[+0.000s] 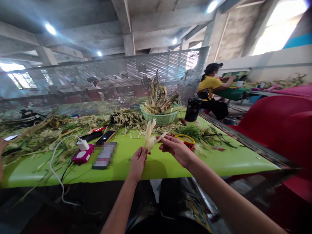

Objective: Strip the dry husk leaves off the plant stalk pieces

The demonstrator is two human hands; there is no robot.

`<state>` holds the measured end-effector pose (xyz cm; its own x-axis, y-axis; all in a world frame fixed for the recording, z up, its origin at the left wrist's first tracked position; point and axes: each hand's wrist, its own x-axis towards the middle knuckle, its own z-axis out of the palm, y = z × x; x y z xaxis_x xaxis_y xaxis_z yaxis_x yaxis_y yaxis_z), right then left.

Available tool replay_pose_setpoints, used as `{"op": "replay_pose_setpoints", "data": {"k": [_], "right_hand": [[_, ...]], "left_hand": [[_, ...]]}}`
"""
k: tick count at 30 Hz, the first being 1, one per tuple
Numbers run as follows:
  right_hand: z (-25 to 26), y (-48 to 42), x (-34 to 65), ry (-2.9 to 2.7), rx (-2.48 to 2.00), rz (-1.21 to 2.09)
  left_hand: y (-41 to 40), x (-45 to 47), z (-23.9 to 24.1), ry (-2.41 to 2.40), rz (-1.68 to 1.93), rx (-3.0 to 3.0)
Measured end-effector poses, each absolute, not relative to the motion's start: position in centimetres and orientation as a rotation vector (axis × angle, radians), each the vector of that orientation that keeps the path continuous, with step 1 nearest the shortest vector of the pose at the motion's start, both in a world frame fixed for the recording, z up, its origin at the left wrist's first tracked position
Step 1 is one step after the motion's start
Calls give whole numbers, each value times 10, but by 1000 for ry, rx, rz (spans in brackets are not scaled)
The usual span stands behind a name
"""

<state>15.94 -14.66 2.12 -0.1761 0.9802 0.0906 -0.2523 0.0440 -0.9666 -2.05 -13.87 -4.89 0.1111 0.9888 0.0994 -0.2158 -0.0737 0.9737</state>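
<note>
My left hand point(138, 160) is closed around the base of a pale dried corn husk point(149, 135) that stands up above the green table point(219, 161). My right hand point(175, 149) pinches a strip of the same husk at its right side, fingers curled. Both hands hover just over the table's near middle. A green woven basket point(159, 118) full of husks sits beyond them.
Loose husks and green stalks point(48, 133) litter the table's far and left side. A pink device with a white charger point(83, 152), phones point(105, 137), yellow-handled scissors point(186, 139) and a black jar point(193, 109) lie around. A person in yellow point(211, 87) sits at the right, red chairs point(275, 123) near me.
</note>
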Motion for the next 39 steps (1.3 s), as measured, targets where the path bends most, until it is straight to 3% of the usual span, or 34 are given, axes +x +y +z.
{"op": "replay_pose_setpoints", "data": {"k": [11,22,39], "right_hand": [[10,-145,135,-909,-754,1733],[16,-138,140,-982,-891,1200],[40,-139,147,-921,-767,1140]], "left_hand": [[-140,-20,-49,970,1311,1162],[-135,-17,-57,854,1286,1152],[-139,-21,-49,915,1160,1342]]}}
